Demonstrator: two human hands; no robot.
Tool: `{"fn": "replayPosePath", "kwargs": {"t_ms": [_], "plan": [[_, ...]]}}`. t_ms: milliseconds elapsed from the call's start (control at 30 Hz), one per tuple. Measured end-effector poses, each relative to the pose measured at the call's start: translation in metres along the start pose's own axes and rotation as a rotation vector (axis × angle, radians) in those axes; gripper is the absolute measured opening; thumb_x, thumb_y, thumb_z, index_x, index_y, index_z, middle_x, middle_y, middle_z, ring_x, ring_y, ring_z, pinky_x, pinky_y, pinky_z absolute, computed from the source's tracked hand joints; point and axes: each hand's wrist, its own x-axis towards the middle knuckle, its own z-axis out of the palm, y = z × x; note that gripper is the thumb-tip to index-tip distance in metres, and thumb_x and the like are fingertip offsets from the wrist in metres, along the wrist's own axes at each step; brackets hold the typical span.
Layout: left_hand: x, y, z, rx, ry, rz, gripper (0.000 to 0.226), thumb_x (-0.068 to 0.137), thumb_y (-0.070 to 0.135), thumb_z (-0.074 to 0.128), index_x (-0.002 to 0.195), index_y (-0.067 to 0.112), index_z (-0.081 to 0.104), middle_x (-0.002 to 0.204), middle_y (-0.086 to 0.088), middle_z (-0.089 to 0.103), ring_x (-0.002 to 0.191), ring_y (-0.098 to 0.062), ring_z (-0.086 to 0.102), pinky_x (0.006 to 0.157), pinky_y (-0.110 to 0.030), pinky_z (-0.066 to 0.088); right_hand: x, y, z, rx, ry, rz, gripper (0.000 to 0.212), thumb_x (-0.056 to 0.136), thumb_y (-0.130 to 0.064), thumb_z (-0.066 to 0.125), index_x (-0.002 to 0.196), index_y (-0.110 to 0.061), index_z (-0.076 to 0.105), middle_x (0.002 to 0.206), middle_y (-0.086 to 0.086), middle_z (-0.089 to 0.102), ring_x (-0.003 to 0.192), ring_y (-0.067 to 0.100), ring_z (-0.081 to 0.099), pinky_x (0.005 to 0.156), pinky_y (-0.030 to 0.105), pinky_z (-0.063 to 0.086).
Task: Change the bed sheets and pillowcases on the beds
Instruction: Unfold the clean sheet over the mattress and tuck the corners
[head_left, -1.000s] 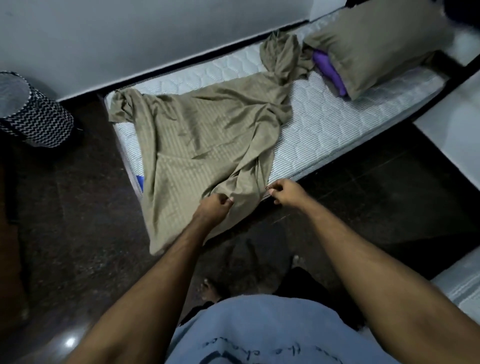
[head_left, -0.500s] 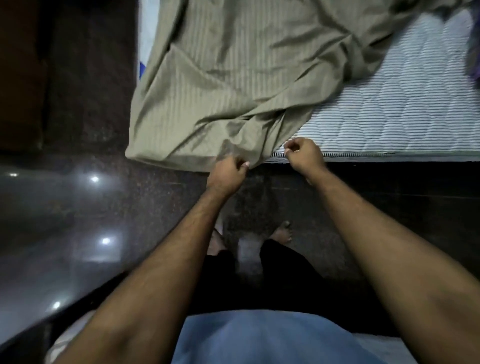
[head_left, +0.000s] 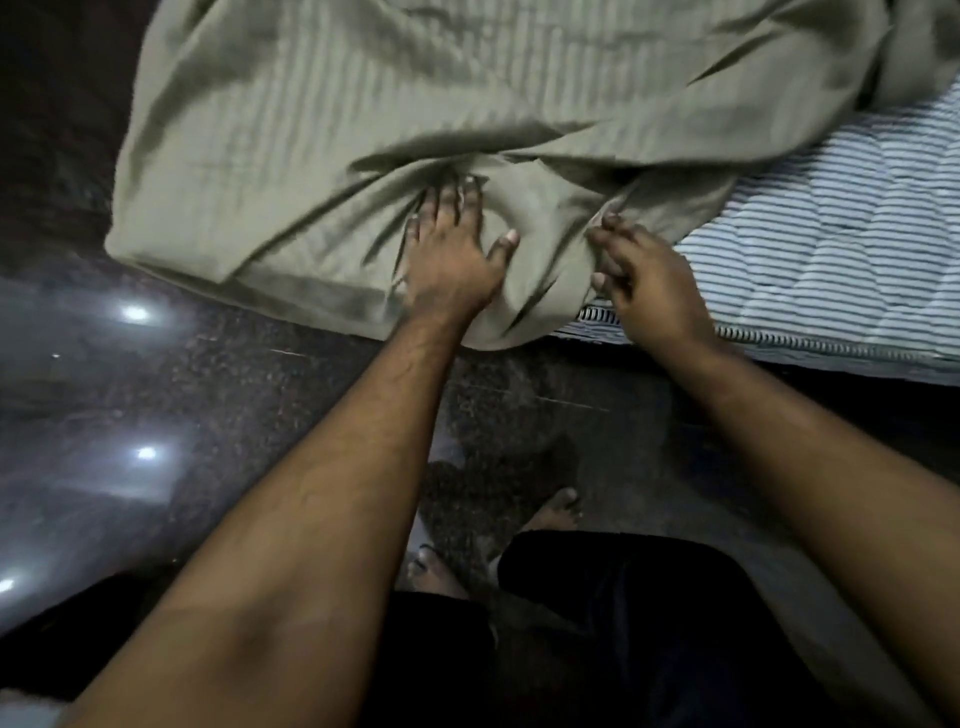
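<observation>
- Sheet (head_left: 415, 119) lies bunched over the left part of the mattress (head_left: 831, 244), its near edge hanging off the side toward the floor (head_left: 208, 395).
- My left hand (head_left: 452, 260) lies flat on the sheet, fingers straight and slightly spread, thumb out to the side, pressing the cloth down.
- My right hand (head_left: 644, 275) is at the sheet's edge beside the bare mattress; the fingers are bent and seem to pinch a fold, though blur keeps me from being sure.
- Done, as I judge it: the sheet is on the bed but not yet spread.
- Left: the striped quilted mattress on the right is uncovered, so I must pull the sheet across, smooth it and tuck it; no pillow shows here, so I cannot tell about pillowcases.
</observation>
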Motion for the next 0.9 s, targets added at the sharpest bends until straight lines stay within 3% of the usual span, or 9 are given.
{"fn": "replayPosePath", "kwargs": {"t_ms": [133,267,400,467,600,767,900], "plan": [[0.028,-0.011,0.028,0.067,0.209,0.06,0.083,0.092,0.074,0.027,0.161,0.028,0.018,0.169,-0.004,0.014,0.155,-0.023,0.013,0.124,-0.044,0.012,0.018,0.019,0.02,-0.101,0.17,-0.184,0.028,0.094,-0.032,0.067,0.116,-0.017,0.071,0.115,0.007,0.065,0.103,0.03,0.064,0.087,0.046,0.052],[0.042,-0.009,0.042,0.096,0.324,0.094,0.066,0.099,0.056,0.026,0.16,0.03,0.024,0.167,-0.005,0.021,0.154,-0.025,0.017,0.123,-0.045,0.012,0.011,0.034,0.038,-0.254,0.367,-0.242,0.032,0.102,-0.038,0.056,0.092,-0.009,0.064,0.092,0.012,0.06,0.085,0.035,0.055,0.075,0.045,0.044],[0.045,-0.011,0.051,0.095,0.464,0.152,0.057,0.1,0.04,0.029,0.155,0.027,0.037,0.163,0.002,0.032,0.152,-0.022,0.026,0.123,-0.044,0.018,0.011,0.038,0.05,-0.316,0.5,-0.252,0.028,0.104,-0.033,0.05,0.092,-0.009,0.059,0.089,0.013,0.057,0.086,0.034,0.051,0.078,0.044,0.041],[0.048,-0.014,0.054,-0.016,0.509,0.156,0.053,0.101,0.035,0.032,0.15,0.022,0.046,0.157,0.001,0.044,0.148,-0.02,0.034,0.121,-0.04,0.02,0.01,0.041,0.057,-0.302,0.567,-0.284,0.025,0.105,-0.029,0.045,0.095,-0.01,0.058,0.088,0.012,0.058,0.085,0.033,0.051,0.078,0.044,0.04],[0.067,-0.016,0.035,-0.326,0.482,0.128,0.042,0.104,0.039,0.037,0.129,0.021,0.065,0.129,-0.007,0.068,0.124,-0.028,0.059,0.1,-0.036,0.042,0.003,0.039,0.058,-0.238,0.73,-0.302,0.023,0.105,-0.025,0.042,0.099,-0.007,0.056,0.077,0.017,0.061,0.071,0.04,0.055,0.071,0.044,0.039],[0.059,-0.024,0.02,-0.506,0.328,0.209,0.048,0.096,0.056,0.039,0.122,0.029,0.07,0.122,0.001,0.072,0.118,-0.022,0.064,0.1,-0.036,0.049,-0.028,0.034,0.05,-0.455,0.609,-0.159,0.046,0.103,-0.051,0.036,0.087,-0.013,0.056,0.064,0.023,0.06,0.059,0.044,0.06,0.053,0.043,0.044],[0.048,-0.021,0.019,-0.224,0.345,0.289,0.043,0.101,0.055,0.04,0.125,0.031,0.066,0.125,-0.007,0.07,0.12,-0.029,0.061,0.097,-0.036,0.046,-0.079,0.02,0.041,-0.502,0.385,0.029,0.05,0.098,-0.065,0.035,0.088,-0.02,0.056,0.078,0.015,0.068,0.078,0.038,0.068,0.064,0.041,0.048]]}}
